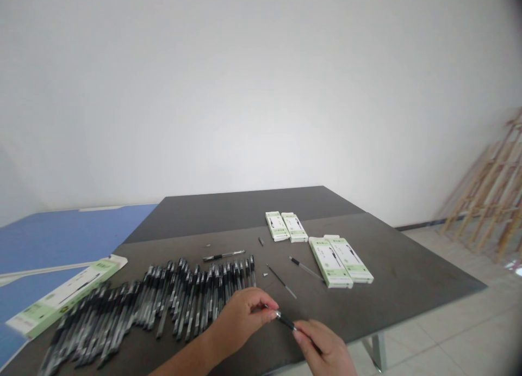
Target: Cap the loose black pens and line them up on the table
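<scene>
Between my two hands is a pen [286, 320] with a black grip and a silvery tip end, held over the table's front edge. My left hand [240, 313] pinches the tip end with thumb and forefinger. The fingers of my right hand [322, 346] close round the barrel, hiding its far end. Beyond them lie a thin refill [282, 282], a small pale cone-shaped tip [265, 275], a clear barrel with a black grip [305, 269] and a small dark cap [261, 241]. Left of my left hand, many capped black pens [196, 294] lie in a loose row.
Two pairs of green-and-white pen boxes stand out on the dark table [228, 223]: a far pair [281, 229] and a nearer right pair [334, 262]. One long box [67, 297] lies at the left edge. A single pen [224, 256] rests behind the row. Wooden frames [493, 185] lean at right.
</scene>
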A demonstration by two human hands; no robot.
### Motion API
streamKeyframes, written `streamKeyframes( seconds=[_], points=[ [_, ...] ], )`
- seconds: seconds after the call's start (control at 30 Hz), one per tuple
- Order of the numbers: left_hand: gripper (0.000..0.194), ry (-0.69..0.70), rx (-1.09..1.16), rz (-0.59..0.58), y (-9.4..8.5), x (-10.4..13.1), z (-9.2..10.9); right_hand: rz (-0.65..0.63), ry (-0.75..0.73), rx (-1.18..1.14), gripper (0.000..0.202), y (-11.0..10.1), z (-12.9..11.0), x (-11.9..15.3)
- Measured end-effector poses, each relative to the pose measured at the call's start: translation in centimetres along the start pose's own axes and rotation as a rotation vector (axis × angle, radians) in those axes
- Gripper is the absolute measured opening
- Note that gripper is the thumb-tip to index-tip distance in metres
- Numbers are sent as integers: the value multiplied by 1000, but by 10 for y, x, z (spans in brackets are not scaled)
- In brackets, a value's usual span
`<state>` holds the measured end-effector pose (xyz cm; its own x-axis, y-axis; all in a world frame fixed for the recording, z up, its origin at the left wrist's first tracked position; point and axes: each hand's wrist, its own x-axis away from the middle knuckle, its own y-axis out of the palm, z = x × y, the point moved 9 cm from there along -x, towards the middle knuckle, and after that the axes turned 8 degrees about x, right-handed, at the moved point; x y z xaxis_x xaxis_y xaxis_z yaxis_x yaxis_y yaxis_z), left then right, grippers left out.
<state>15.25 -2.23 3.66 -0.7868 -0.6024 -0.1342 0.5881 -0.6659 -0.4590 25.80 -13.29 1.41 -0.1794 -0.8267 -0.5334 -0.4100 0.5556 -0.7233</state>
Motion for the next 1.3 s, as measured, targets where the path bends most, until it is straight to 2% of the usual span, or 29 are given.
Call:
streamKeyframes(
  seconds=[0.07, 0.13, 0.2, 0.3, 0.4, 0.5, 0.6, 0.7, 0.83, 0.97, 1.13, 1.3],
  points=[
    [18, -13, 23, -15, -4, -3, -5, -25, 66, -13, 26, 8, 4, -4],
    [25, 13, 27, 35, -13, -6, -9, -60, 140, 34, 26, 16, 10, -9],
    [32, 56, -24, 159, -27, -6, -15, -114, 203, 130, 27, 27, 16, -14],
    [27, 77, -153, 351, -44, -4, -29, -214, 248, 285, 30, 46, 20, -20],
    [25, 91, -234, 444, -48, -1, -39, -271, 238, 396, 33, 60, 14, -26],
    [25, 96, -262, 438, -45, 2, -44, -293, 199, 437, 33, 64, 2, -33],
    [25, 91, -275, 417, -42, 3, -45, -309, 182, 447, 25, 60, -2, -43],
    [25, 82, -289, 412, -42, 2, -42, -370, 235, 538, 25, 54, 13, -56],
    [25, 83, -290, 422, -42, -2, -35, -473, 281, 636, 21, 57, 36, -72],
    [24, 78, -237, 430, -43, -2, -30, -485, 289, 635, 22, 60, 41, -83],
    [25, -44, -17, 419, -39, -5, -41, -476, 258, 595, 20, 54, 24, -84],
    [29, -156, 305, 321, -19, -16, -47, -420, 139, 439, 18, 47, -14, -71]
  ],
)
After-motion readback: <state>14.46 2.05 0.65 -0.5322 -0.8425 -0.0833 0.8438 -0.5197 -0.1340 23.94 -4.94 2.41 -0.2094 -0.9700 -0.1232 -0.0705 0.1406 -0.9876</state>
